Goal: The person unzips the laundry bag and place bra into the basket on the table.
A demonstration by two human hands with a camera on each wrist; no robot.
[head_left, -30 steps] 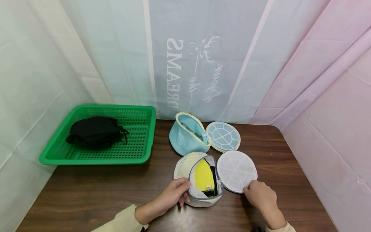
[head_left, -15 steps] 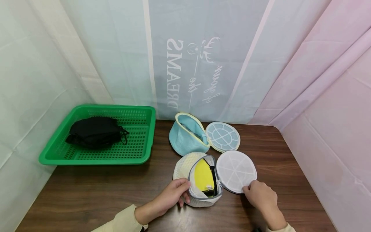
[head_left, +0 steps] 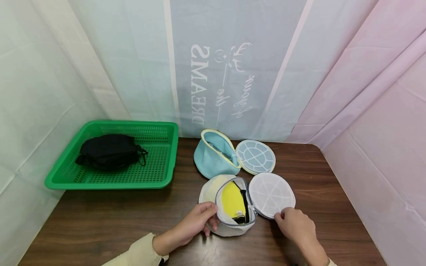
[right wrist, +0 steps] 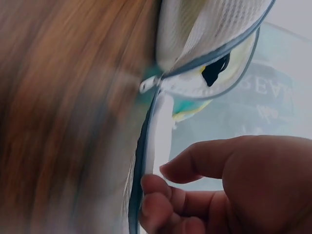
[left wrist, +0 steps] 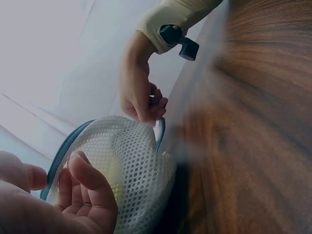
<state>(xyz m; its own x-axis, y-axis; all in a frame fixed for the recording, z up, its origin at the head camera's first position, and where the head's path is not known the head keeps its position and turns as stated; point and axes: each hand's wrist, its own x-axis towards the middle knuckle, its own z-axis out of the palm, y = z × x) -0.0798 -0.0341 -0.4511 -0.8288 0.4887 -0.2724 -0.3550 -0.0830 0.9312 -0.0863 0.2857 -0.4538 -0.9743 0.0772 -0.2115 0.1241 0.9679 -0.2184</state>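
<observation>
A white mesh laundry bag (head_left: 207,192) with a grey zipped rim lies unzipped on the table, a yellow item with black trim (head_left: 232,201) inside it. My left hand (head_left: 198,221) grips the near left side of its rim, thumb on top and fingers against the mesh. Hinged to the bag's right side, the round white lid (head_left: 271,194) is spread out flat. At that lid's near edge my right hand (head_left: 297,226) pinches the border between thumb and fingers. The right wrist view shows a white zipper pull (right wrist: 147,84) where lid and bag meet.
Behind stands a blue mesh laundry bag (head_left: 211,159) with yellow trim, its lid (head_left: 256,157) folded out to the right. A green basket (head_left: 110,186) at the left holds a black drawstring bag (head_left: 110,149). Fabric curtains (head_left: 143,66) surround the wooden table (head_left: 133,221).
My right hand has slid a little left along the lid's near edge. The left hand and the bag's rim have shifted very slightly up and left.
</observation>
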